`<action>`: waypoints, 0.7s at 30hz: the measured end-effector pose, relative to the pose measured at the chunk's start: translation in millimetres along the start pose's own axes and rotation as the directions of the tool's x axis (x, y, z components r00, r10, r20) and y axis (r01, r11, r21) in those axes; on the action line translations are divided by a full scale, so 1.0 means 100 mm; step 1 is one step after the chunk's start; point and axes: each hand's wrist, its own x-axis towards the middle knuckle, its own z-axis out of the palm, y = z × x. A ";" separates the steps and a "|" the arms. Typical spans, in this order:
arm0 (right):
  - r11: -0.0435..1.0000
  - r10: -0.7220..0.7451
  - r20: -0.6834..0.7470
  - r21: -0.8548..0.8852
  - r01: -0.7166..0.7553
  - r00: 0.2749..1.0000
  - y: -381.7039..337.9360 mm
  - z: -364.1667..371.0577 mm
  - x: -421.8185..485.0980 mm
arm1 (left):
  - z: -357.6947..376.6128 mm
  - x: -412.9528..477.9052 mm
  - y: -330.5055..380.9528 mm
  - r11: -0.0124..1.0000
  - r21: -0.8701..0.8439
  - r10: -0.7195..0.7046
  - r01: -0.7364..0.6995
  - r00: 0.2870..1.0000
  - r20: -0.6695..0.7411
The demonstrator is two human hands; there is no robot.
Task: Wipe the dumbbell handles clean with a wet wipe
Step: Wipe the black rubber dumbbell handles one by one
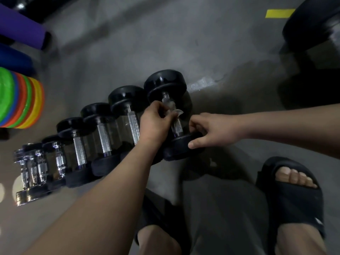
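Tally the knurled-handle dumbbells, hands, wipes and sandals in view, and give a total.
Knurled-handle dumbbells: 4
Hands: 2, left hand and right hand
Wet wipe: 1
Sandals: 2
Total: 9

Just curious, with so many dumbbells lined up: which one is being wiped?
The largest black dumbbell, at the row's right end. The left hand holds the wet wipe on its handle; the right hand grips its near head.

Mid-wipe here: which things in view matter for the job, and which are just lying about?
In the job: wet wipe in left hand, largest dumbbell held by right hand, other dumbbells.
Lying about: coloured discs, purple roller, large black weight, yellow floor tape.
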 end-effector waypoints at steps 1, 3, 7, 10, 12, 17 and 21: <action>1.000 0.001 0.000 0.001 -0.001 1.000 0.00 0.00 0.00 | -0.01 -0.01 0.01 1.000 -0.005 0.021 -0.021 1.000 -0.006; 1.000 0.005 -0.003 0.010 -0.005 1.000 0.00 0.00 -0.01 | -0.01 -0.01 0.00 0.997 0.006 0.074 -0.074 0.997 0.002; 1.000 0.007 0.000 0.004 -0.007 1.000 0.02 0.02 -0.01 | -0.01 -0.01 -0.01 0.988 0.091 0.122 -0.121 0.993 -0.001; 1.000 0.003 0.005 0.005 -0.003 1.000 0.03 0.03 0.00 | -0.02 -0.06 -0.03 0.986 0.100 0.133 -0.133 0.991 0.013; 1.000 0.001 0.013 0.000 -0.001 1.000 0.04 0.03 0.00 | -0.04 -0.11 -0.08 0.984 0.106 0.141 -0.146 0.989 0.048; 1.000 0.008 0.031 -0.012 -0.008 0.999 0.05 0.04 0.00 | 0.08 -0.10 -0.03 0.995 -0.101 -0.008 0.002 0.998 -0.064; 1.000 0.029 0.016 0.005 -0.029 0.999 0.07 0.14 -0.06 | 0.20 0.13 0.06 0.963 -0.249 -0.145 0.099 0.974 -0.173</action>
